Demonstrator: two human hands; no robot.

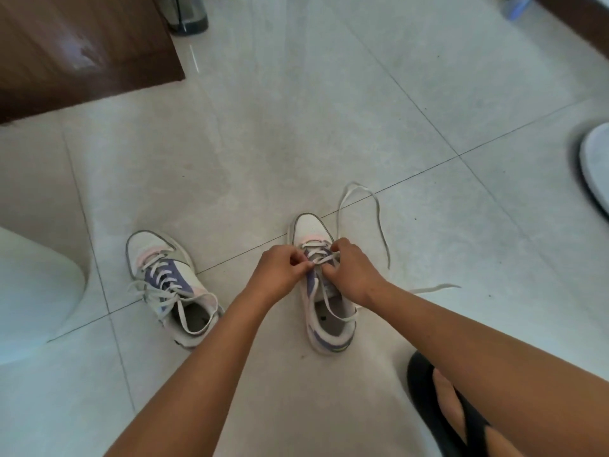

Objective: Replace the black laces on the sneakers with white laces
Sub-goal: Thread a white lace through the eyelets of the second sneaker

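Note:
Two white sneakers with purple and pink panels stand on the tiled floor. The left sneaker (171,285) carries a white lace through all its eyelets, loose ends draped over its opening. Over the right sneaker (324,308) both my hands work at the eyelets. My left hand (283,270) pinches the white lace (365,199) at the shoe's middle. My right hand (349,268) holds the lace beside it, fingers curled. One long end loops out past the toe; another end trails to the right. No black lace is in view.
A brown wooden cabinet (82,51) fills the upper left, with a dark container (188,14) beside it. A white rounded object (33,291) sits at the left edge, another (596,166) at the right. My foot in a black sandal (461,413) is at the lower right.

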